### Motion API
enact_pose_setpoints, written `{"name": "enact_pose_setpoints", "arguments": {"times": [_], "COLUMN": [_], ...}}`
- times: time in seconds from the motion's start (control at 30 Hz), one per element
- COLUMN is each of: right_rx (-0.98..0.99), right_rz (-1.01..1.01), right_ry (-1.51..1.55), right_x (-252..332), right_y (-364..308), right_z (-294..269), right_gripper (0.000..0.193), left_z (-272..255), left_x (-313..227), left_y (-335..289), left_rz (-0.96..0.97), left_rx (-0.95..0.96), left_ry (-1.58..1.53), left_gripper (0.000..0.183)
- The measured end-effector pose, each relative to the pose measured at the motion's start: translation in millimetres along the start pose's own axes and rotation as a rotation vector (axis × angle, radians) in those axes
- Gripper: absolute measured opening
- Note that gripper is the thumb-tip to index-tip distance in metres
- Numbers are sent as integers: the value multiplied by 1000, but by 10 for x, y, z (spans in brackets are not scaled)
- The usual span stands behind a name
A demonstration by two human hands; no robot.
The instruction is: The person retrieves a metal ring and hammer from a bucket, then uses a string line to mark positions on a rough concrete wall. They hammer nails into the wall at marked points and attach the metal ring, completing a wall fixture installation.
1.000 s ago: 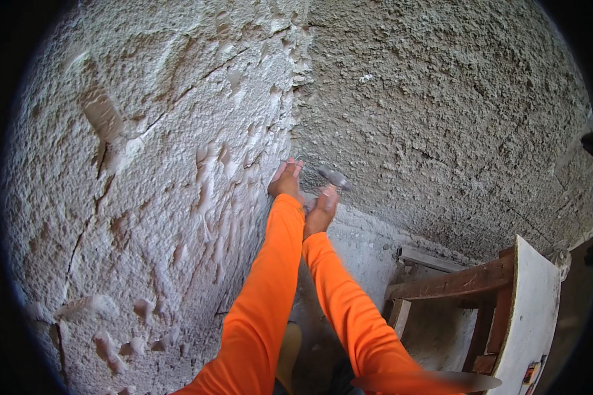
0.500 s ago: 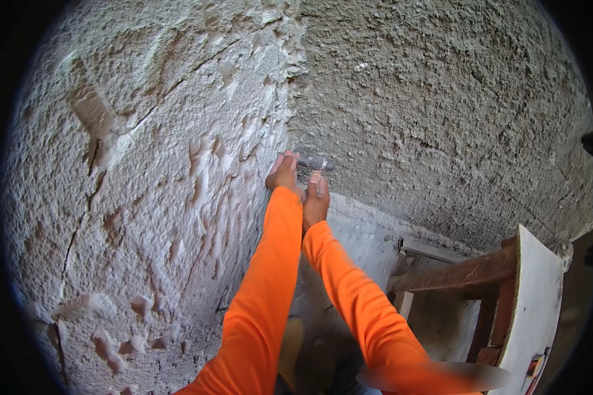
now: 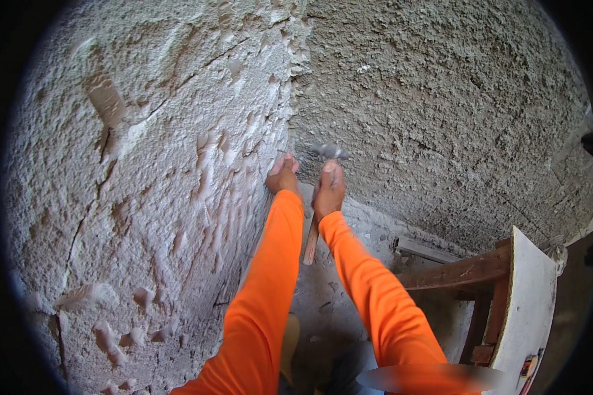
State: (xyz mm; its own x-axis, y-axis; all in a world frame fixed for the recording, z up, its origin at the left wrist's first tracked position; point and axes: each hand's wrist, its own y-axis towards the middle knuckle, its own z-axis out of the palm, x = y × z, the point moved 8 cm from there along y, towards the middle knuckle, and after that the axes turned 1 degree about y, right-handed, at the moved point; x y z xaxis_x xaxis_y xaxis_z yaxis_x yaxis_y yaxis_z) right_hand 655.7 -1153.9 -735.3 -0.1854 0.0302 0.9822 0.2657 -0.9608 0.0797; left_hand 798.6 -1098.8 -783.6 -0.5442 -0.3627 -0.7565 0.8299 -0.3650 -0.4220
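My right hand (image 3: 329, 189) is wrapped round the wooden handle of a hammer (image 3: 331, 151). The grey metal head sticks out above my fingers, and the handle's end hangs below my fist. To its left, my left hand (image 3: 283, 175) is closed against the rough whitish wall (image 3: 145, 217), close to the corner. A thin dark tip shows at its fingertips, too small for me to name. The hammer head is apart from my left hand, a short way to its right.
A grey rough-plastered wall (image 3: 441, 112) meets the whitish one at the corner. The whitish wall has cracks and gouges. At lower right stands a wooden frame (image 3: 464, 273) with a pale board (image 3: 526, 296). Dusty concrete floor (image 3: 319, 309) lies below my arms.
My right hand has drawn the hammer rightward, away from my left hand, and its handle now shows. My left hand stays at the wall. The view has shifted slightly.
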Motion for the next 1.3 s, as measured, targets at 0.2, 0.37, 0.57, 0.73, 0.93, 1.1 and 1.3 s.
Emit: {"name": "enact_pose_setpoints", "arguments": {"times": [0.2,0.37,0.57,0.73,0.93,1.1,1.3], "right_rx": [-19,156,356,457,97,138,204], "right_rz": [-450,-489,-498,-333,-188,-114,-196], "right_ry": [-226,-580,-725,-841,-624,-510,-689], "right_x": [1314,2187,2736,2013,712,206,624], "right_y": [173,171,252,274,206,151,288], "right_z": [28,-12,-228,-241,-14,116,67], "right_gripper": [30,37,42,45,49,42,39], "left_z": [-332,-541,-1191,-1642,-2007,-2937,-3433], "left_x": [177,-207,-394,-821,-1224,-865,-232], "left_y": [-376,-790,-1592,-2353,-2729,-2743,-2342], "left_rz": [33,194,116,277,886,407,115], "left_rx": [14,127,156,241,224,41,52], "left_ry": [175,363,457,676,1211,1273,1466], "left_gripper": [37,32,33,46,66,65,70]}}
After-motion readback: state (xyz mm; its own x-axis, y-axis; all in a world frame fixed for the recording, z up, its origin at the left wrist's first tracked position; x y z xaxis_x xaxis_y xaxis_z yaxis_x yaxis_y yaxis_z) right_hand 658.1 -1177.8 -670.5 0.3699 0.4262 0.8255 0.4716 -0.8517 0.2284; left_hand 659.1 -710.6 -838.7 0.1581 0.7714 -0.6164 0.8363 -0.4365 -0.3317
